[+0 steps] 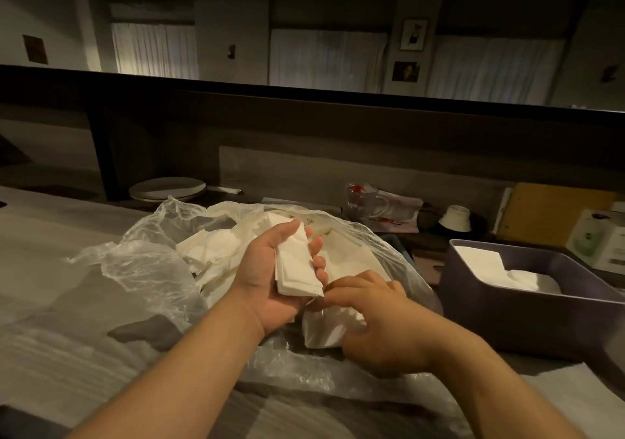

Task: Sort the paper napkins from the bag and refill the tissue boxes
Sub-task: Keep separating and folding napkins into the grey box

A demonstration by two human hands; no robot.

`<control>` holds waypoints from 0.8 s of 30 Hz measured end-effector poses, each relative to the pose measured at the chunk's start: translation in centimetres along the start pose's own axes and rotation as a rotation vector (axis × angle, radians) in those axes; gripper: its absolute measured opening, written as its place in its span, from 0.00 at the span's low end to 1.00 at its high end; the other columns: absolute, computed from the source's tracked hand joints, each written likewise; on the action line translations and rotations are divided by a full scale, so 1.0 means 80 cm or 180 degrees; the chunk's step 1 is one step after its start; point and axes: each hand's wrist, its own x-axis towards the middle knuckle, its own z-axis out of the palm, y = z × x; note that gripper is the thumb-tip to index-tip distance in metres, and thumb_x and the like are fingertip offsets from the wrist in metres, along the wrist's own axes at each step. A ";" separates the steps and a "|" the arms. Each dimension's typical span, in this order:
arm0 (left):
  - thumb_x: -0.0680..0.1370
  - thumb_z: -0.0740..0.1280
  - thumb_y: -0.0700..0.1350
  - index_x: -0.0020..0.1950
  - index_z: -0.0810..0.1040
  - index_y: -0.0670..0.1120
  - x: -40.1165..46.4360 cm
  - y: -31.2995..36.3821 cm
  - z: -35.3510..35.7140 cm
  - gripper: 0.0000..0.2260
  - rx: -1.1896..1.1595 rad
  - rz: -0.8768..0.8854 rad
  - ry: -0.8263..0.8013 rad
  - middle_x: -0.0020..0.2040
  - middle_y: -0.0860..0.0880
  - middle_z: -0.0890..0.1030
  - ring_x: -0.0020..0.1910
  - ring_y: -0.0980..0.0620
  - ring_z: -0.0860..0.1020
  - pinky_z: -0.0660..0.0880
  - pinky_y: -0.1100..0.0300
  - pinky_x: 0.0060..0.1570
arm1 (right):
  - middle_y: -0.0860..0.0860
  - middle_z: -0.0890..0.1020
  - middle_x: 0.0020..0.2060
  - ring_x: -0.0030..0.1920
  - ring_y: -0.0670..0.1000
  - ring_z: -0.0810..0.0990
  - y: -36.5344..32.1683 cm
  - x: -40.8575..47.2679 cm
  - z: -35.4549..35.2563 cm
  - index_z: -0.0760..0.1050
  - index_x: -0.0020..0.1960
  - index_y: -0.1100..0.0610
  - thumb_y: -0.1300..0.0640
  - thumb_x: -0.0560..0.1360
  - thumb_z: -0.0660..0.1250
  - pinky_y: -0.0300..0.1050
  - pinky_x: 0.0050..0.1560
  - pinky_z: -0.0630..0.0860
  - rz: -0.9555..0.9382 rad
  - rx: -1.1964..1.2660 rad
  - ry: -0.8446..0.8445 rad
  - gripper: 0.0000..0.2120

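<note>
A small stack of folded white napkins (297, 266) lies in the palm of the left hand (274, 269), which is turned palm-up above the bag, its fingers curled round the far edge of the stack and the thumb along the near side. The right hand (368, 316) is just below and to the right of it, knuckles up, its fingers bent and closed on another bunch of napkins (324, 330) that rests on the plastic; its fingertips touch the lower corner of the stack in the left hand.

Both hands work over a clear plastic bag (152, 262), crumpled and spread open on the bench (50, 245), with more loose napkins (209, 249) heaped inside it.

To the right of the bag, close by, stands a dark open tissue box (514, 316) with white napkins lying flat in its bottom.

Further back on the bench are a stack of pale plates (167, 189), a glass mug (367, 203), a small white bowl (455, 218) turned upside down, and a brown board (554, 215) leaning at the right edge.
</note>
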 end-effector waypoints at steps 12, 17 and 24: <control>0.74 0.70 0.47 0.63 0.75 0.46 0.003 0.002 -0.003 0.18 -0.0065 -0.0020 -0.0088 0.47 0.44 0.79 0.36 0.48 0.73 0.72 0.55 0.41 | 0.36 0.73 0.63 0.65 0.46 0.63 0.009 0.008 0.009 0.75 0.58 0.33 0.48 0.79 0.68 0.54 0.72 0.56 0.0005 -0.0234 0.0213 0.11; 0.74 0.70 0.47 0.63 0.76 0.45 0.003 0.002 -0.001 0.18 -0.0041 0.0038 -0.0002 0.47 0.43 0.79 0.37 0.48 0.74 0.72 0.54 0.42 | 0.36 0.73 0.59 0.62 0.43 0.65 0.010 0.007 0.007 0.74 0.53 0.38 0.49 0.78 0.70 0.48 0.72 0.57 0.0060 0.0042 0.0705 0.08; 0.73 0.71 0.47 0.64 0.76 0.45 0.002 0.003 -0.001 0.20 -0.0042 0.0033 0.0056 0.47 0.43 0.80 0.37 0.48 0.74 0.73 0.54 0.41 | 0.36 0.71 0.57 0.61 0.44 0.63 0.009 0.011 0.012 0.79 0.55 0.35 0.44 0.78 0.69 0.50 0.70 0.59 -0.0029 -0.0093 0.0563 0.07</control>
